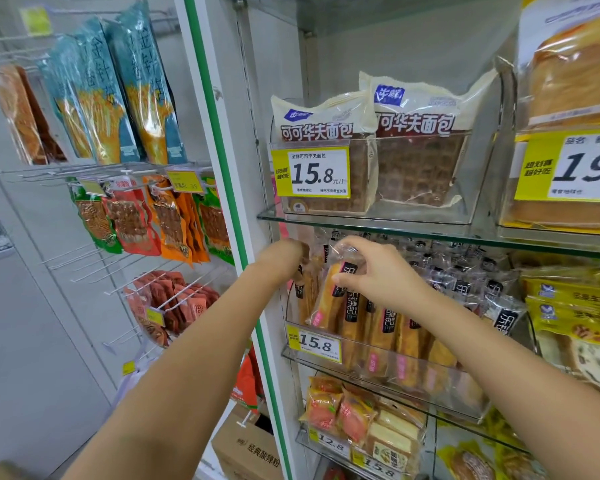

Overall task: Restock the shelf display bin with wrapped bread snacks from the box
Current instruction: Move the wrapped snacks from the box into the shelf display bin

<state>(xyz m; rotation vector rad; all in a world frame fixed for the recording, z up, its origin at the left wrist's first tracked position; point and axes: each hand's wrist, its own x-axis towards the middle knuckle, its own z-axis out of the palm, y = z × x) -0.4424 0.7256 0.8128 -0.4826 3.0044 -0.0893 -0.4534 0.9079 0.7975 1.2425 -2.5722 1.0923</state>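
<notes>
A clear display bin [329,325] with a yellow 15.8 price tag sits on the middle glass shelf, packed with several wrapped bread snacks [385,327] in clear wrappers with black labels. My right hand [371,271] pinches the top of one wrapped bread snack [329,299] standing tilted at the bin's left end. My left hand [286,259] reaches into the bin's far left corner; its fingers are hidden behind the packs, so its hold cannot be told. A cardboard box [246,448] stands on the floor below, partly behind my left arm.
The glass shelf [395,230] above carries cocoa waffle bread in another bin close over my hands. A white and green upright post [243,237] stands just left of the bin. Hooks with hanging snack bags fill the left wall. Lower shelves hold more bread.
</notes>
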